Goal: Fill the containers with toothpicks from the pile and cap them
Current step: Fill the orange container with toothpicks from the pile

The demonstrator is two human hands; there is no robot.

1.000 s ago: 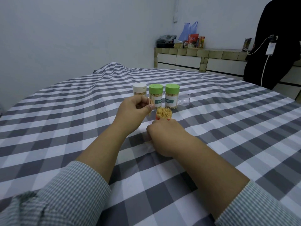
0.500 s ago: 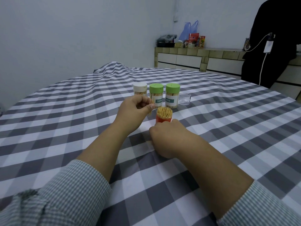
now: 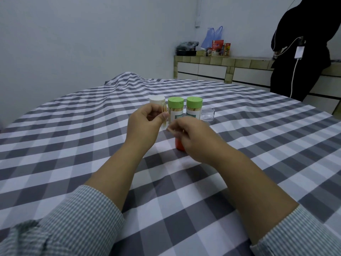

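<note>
- Three capped containers stand in a row on the checked tablecloth [image 3: 258, 145] in your head view: a white-capped container [image 3: 157, 100], a green-capped container [image 3: 175, 106] and a second green-capped container [image 3: 194, 106]; a clear lid [image 3: 208, 114] lies just beside the last.
- Your left hand [image 3: 145, 122] is curled, thumb and forefinger pinching a small bundle of toothpicks [image 3: 164, 112] upright in front of the white cap.
- Your right hand [image 3: 191, 133] hovers over the red container [image 3: 179, 145], fingers bent; a toothpick tip shows near them, but you cannot tell whether it is pinched.
- The toothpicks look light, stiff and thin, likely to splay or slip; I judge a firm pinch at mid-length, with the points aligned, serves best.
- The red container looks light and easy to tip, so steady its wall low down.
- Hidden: the red container's mouth and fill level sit behind your right hand; no pile is visible; the labels are partly covered.
</note>
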